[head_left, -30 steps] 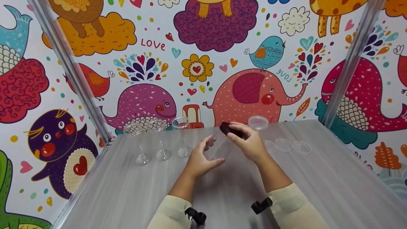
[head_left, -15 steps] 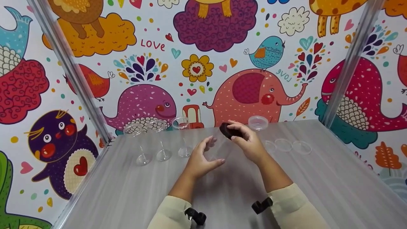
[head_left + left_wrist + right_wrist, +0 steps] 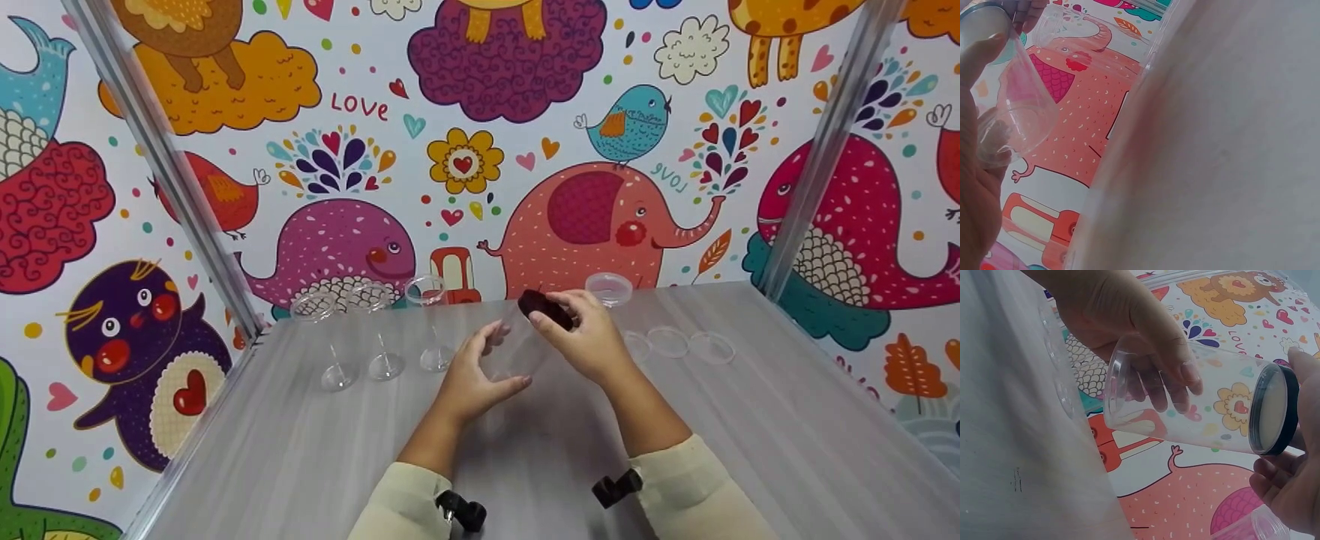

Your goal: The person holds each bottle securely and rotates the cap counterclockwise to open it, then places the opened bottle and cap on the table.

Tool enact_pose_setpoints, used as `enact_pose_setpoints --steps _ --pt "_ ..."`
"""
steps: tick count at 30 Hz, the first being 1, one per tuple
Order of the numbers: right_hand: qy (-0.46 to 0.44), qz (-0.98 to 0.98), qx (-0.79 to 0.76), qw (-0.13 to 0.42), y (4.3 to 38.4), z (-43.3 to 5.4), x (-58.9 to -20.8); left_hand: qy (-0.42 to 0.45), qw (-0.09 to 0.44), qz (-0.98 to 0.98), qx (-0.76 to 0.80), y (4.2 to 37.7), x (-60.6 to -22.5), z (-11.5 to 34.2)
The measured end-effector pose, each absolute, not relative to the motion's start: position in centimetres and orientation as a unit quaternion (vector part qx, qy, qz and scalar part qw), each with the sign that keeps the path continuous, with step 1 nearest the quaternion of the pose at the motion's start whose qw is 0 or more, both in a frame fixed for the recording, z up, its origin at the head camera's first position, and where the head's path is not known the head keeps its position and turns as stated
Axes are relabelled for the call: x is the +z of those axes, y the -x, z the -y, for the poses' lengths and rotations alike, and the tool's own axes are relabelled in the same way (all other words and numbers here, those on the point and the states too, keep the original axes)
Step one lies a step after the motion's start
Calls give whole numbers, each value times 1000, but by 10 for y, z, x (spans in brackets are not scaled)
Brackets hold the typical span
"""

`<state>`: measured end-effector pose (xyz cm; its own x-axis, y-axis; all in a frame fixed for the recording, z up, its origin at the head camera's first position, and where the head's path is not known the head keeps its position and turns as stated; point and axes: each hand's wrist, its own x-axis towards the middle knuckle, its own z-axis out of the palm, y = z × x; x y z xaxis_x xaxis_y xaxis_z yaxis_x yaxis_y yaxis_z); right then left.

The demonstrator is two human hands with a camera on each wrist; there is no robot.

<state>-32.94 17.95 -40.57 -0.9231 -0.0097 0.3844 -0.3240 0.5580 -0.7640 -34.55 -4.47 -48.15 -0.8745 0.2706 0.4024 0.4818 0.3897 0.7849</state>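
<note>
The jar [image 3: 1221, 402] slants lengthwise, dark lid [image 3: 538, 304] pointing up-right; left grip [image 3: 471, 379] holds its body, right grip [image 3: 591, 337] the lid.

Compared with half a second ago, the person's right hand [image 3: 589, 339] has turned on the round black lid [image 3: 534, 301] of the clear plastic cylindrical jar [image 3: 1224, 396]: its thumb now reaches farther forward along the near side, while its fingers sit farther back along the far side.

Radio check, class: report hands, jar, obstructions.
Left hand gripping clear jar, tilted. Right hand gripping its dark lid. No obstruction seen.
</note>
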Motion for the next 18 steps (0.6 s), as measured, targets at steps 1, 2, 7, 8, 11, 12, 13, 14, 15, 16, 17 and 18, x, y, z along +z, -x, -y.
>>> enact_pose_setpoints --steps 1,2,7,8,11,12,13,14,15,16,17,18 --pt "-98 865 461 172 330 -180 -406 228 106 828 -502 345 -481 45" --pt "-103 864 463 172 330 -180 -406 228 106 828 -502 345 -481 45" --pt "-138 854 473 165 330 -184 -406 231 103 827 -501 345 -481 44" --pt "-145 853 476 160 330 -184 -406 231 102 827 -502 345 -481 44" --pt "-157 850 482 143 329 -186 -404 226 99 829 -502 345 -481 44" --pt "-160 848 485 138 328 -186 -403 226 98 829 -502 346 -482 44" --pt "-163 847 488 136 328 -186 -403 226 99 829 -502 346 -482 45" --pt "-167 844 492 134 328 -186 -403 228 100 827 -504 346 -482 45" --pt "-171 841 497 132 328 -185 -403 231 101 825 -505 346 -482 45" --pt "-175 837 501 131 328 -185 -403 234 103 824 -506 346 -482 45" --pt "-178 835 505 130 329 -185 -403 236 104 823 -506 347 -482 45" --pt "-180 831 510 127 329 -185 -403 237 106 822 -506 347 -482 45"
